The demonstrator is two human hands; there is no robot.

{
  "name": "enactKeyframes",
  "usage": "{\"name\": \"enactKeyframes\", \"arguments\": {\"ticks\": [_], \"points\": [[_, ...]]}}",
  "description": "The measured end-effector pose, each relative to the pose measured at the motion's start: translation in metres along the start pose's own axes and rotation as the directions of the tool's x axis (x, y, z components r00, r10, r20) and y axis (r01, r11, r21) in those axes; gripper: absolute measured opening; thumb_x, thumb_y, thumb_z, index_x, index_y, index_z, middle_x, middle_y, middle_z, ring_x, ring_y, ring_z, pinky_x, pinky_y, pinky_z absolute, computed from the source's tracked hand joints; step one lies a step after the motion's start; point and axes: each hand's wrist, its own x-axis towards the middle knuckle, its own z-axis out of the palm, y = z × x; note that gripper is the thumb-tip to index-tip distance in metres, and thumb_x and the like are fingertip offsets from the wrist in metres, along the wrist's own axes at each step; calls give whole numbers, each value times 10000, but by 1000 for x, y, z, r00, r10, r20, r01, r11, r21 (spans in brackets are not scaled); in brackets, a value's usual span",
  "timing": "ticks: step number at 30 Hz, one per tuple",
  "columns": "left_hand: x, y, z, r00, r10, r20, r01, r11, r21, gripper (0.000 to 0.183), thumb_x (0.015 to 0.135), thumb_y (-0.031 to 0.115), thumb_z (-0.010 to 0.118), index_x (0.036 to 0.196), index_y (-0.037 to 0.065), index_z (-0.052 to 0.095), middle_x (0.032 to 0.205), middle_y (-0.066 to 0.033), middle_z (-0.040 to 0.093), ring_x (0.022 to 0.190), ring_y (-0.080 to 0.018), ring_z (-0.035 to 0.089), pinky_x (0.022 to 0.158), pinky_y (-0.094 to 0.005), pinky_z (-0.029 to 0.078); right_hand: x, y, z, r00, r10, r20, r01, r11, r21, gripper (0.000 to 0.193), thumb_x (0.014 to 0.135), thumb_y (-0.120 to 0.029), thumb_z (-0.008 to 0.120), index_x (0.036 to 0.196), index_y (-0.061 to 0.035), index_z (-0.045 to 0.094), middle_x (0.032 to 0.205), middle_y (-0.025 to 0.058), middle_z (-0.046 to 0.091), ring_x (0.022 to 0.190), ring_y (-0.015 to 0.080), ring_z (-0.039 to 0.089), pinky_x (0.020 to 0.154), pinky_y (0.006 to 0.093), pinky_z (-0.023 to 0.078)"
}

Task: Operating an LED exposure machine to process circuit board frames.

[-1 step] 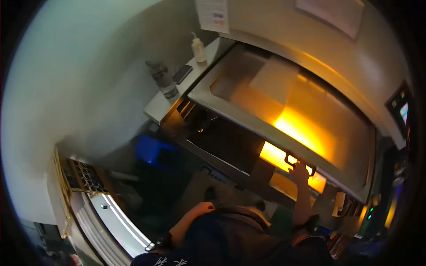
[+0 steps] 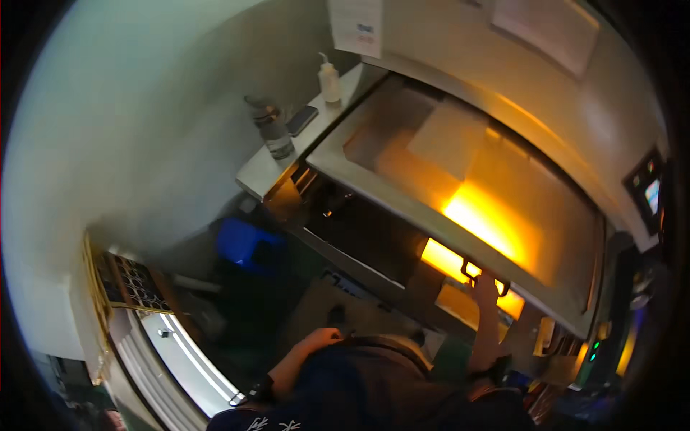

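Pale wall (image 2: 158, 108) at left, narrow white ledge (image 2: 254, 177) alongside, dim dark floor (image 2: 277, 291), bright yellow glow (image 2: 481, 223) right of centre

Two white characters (image 2: 256, 424) stand on the dark garment (image 2: 323, 402) at the lower edge; reading uncertain. The white printed sheet (image 2: 355, 21) at upper left carries small bluish and reddish marks, print too blurred to read. Pale sheet (image 2: 548, 32) at upper right and lit display screen (image 2: 652, 195): nothing legible.

The bare right hand (image 2: 486, 284) grips the black bracket-shaped handle (image 2: 466, 269) at the front of the wide grey-framed lid (image 2: 374, 187).
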Motion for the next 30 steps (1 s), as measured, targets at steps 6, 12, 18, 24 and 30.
{"name": "enactKeyframes", "arguments": {"ticks": [6, 12, 18, 24, 30], "points": [[-42, -71, -118, 918, -395, -15, 384, 900, -204, 399, 834, 397, 684, 987, 30, 706, 980, -139, 702, 909, -275, 669, 794, -392, 515, -81, -30, -6, 945, 244, 216, -216, 966, -143, 516, 688, -478, 800, 903, -15, 721, 896, 197, 700, 876, 371, 667, 811, 440, 512], [-49, -155, -160, 839, -510, 189, 365, 786, 499, 477, 869, 442, 596, 1120, 47, 684, 1106, -168, 680, 1091, -325, 628, 918, -432, 505, -172, -100, -92, 953, 285, 104, -257, 940, -223, 495, 680, -445, 795, 917, -16, 724, 880, 231, 686, 894, 382, 665, 795, 457, 512], [20, -48, -219, 990, -140, 18, 124, 925, 358, 383, 917, 395, 545, 1080, 66, 652, 1026, -181, 682, 996, -371, 644, 833, -478, 521, -197, -125, -220, 964, 108, -244, -188, 924, -332, 358, 656, -326, 825, 716, -16, 654, 656, 160, 618, 617, 313, 617, 586, 417, 477], [105, 141, -237, 894, 290, -342, -238, 953, 189, 307, 916, 340, 590, 1109, 103, 620, 891, -123, 666, 871, -338, 637, 753, -461, 507, -183, -115, -284, 747, -86, -659, -88, 970, -227, 246, 659, -131, 783, 679, -66, 546, 640, 110, 553, 598, 326, 553, 600, 385, 438], [249, 189, -216, 651, 372, -662, -91, 904, 418, 838, 849, 507, 641, 1440, 0, 332, 1496, -250, 308, 1394, -428, 275, 1119, -559, 245, -142, -106, -326, 407, -459, -790, 19, 869, -495, 195, 764, -149, 750, 691, -88, 580, 638, 79, 570, 589, 280, 576, 605, 380, 453]]}}
